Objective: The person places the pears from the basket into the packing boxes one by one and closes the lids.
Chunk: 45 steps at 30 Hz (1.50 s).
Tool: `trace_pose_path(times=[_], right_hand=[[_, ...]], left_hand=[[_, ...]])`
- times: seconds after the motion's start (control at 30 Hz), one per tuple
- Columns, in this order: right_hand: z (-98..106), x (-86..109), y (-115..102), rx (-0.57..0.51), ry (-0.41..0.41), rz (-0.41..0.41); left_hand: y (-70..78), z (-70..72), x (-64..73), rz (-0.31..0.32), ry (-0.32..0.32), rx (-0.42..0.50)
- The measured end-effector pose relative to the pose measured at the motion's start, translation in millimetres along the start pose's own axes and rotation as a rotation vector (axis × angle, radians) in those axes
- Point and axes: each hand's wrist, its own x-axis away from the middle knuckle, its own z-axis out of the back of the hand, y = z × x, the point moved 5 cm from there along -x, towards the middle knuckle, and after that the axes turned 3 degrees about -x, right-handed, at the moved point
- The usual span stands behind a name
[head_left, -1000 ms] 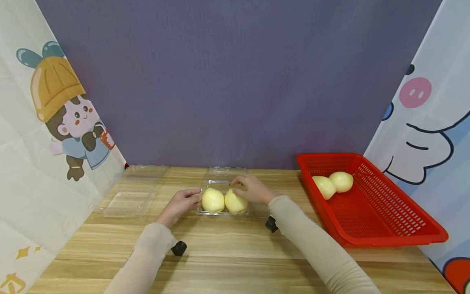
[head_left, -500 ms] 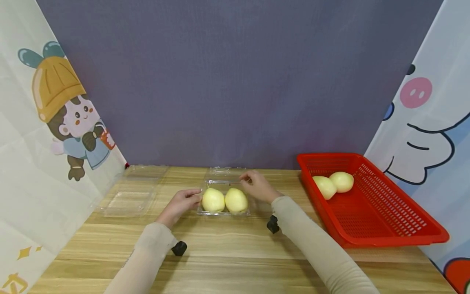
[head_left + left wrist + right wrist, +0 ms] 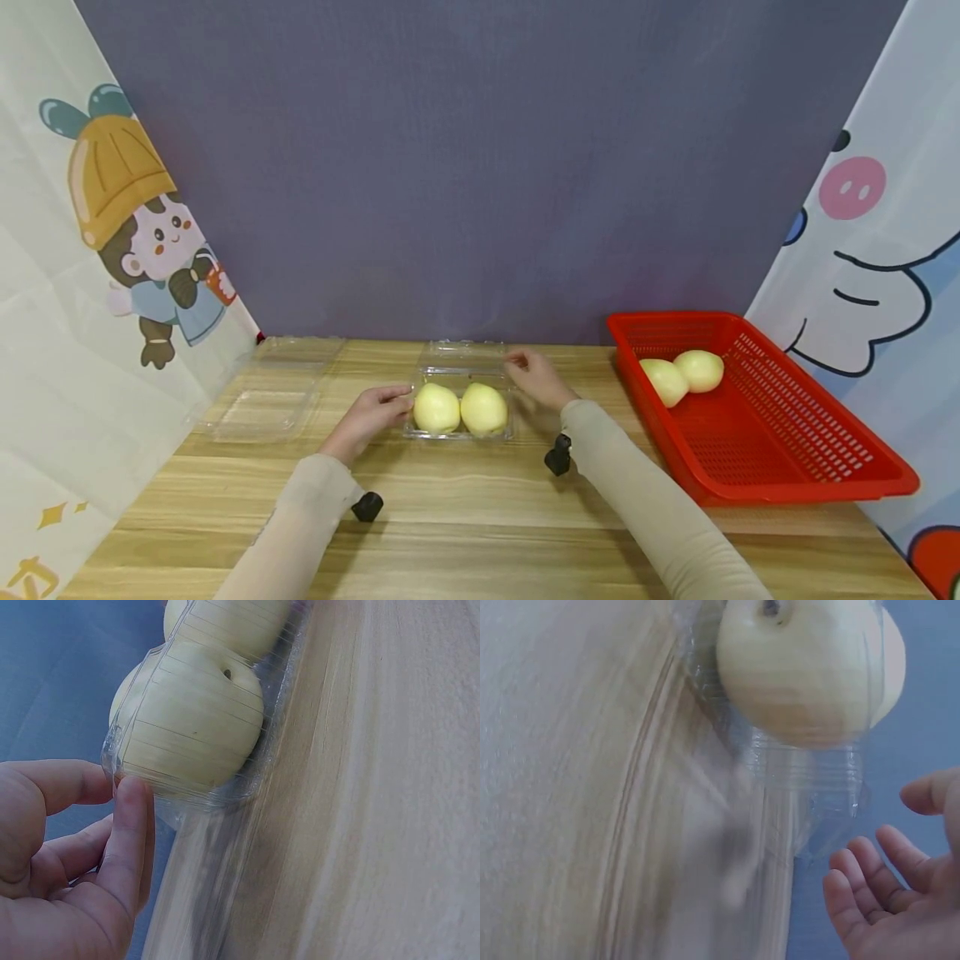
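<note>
Two pale yellow pears (image 3: 483, 410) sit side by side in a clear plastic clamshell box (image 3: 459, 437), its lid (image 3: 465, 353) folded back behind them. My left hand (image 3: 367, 415) pinches the box's left rim between thumb and fingertips. The left wrist view shows the thumb and fingers (image 3: 129, 817) meeting at that rim, beside the nearer pear (image 3: 187, 716). Off the box's right end is my right hand (image 3: 538, 379), holding nothing. Its fingers (image 3: 900, 862) are loosely bent and apart from the box wall in the right wrist view.
At the right stands a red perforated basket (image 3: 787, 492) with two more pears (image 3: 699, 371) in its back left part. Another open clear box (image 3: 258, 415) lies at the table's left. A dark cloth wall (image 3: 480, 183) rises behind the wooden table (image 3: 465, 533).
My right hand has left the right-hand pear and drawn back to the right of the box. The left hand stays at the left rim; both pears remain in place.
</note>
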Motion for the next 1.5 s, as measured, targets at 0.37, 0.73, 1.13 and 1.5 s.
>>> trace_pose_path(times=[0.37, 0.73, 1.13, 1.5], right_hand=[[-4, 5.5, 5, 0.031, -0.054, -0.081], [-14, 2.8, 12, 0.010, -0.100, -0.074], [-15, 2.0, 11, -0.021, -0.102, -0.081], [-11, 2.0, 12, -0.115, -0.041, -0.075]], left_hand=[[1.4, -0.5, 0.2, 0.000, 0.012, -0.003], [-0.4, -0.1, -1.0, 0.004, 0.011, -0.005], [2.1, -1.1, 1.8, 0.014, 0.002, -0.009], [0.4, -0.6, 0.2, 0.015, -0.001, -0.001]])
